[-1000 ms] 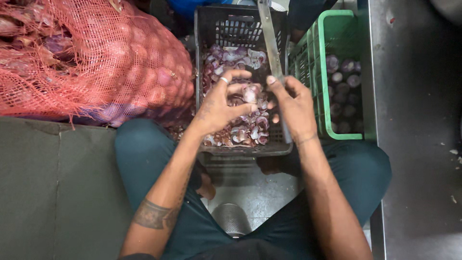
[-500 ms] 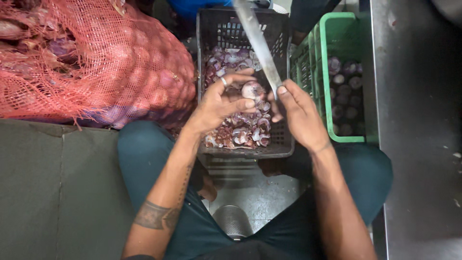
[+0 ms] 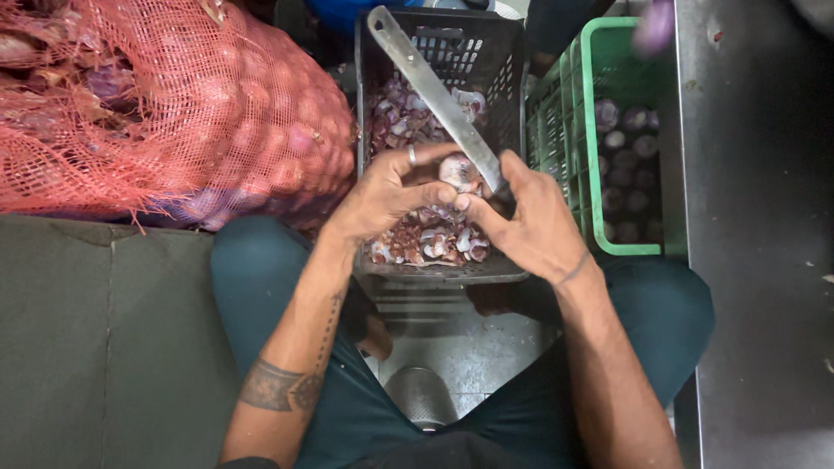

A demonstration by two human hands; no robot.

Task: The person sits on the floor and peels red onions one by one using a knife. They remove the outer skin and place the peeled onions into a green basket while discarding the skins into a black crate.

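Knife (image 3: 434, 95): blade swung from near upright to a leftward slant, tip now over the dark crate's (image 3: 512, 61) far left corner.
Onion (image 3: 458, 171): now held between both hands, more white showing.

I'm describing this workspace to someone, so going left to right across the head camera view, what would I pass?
Red mesh sack of onions → left hand → onion being peeled over the dark crate of peelings → right hand with the long knife → green crate of peeled onions → steel surface.
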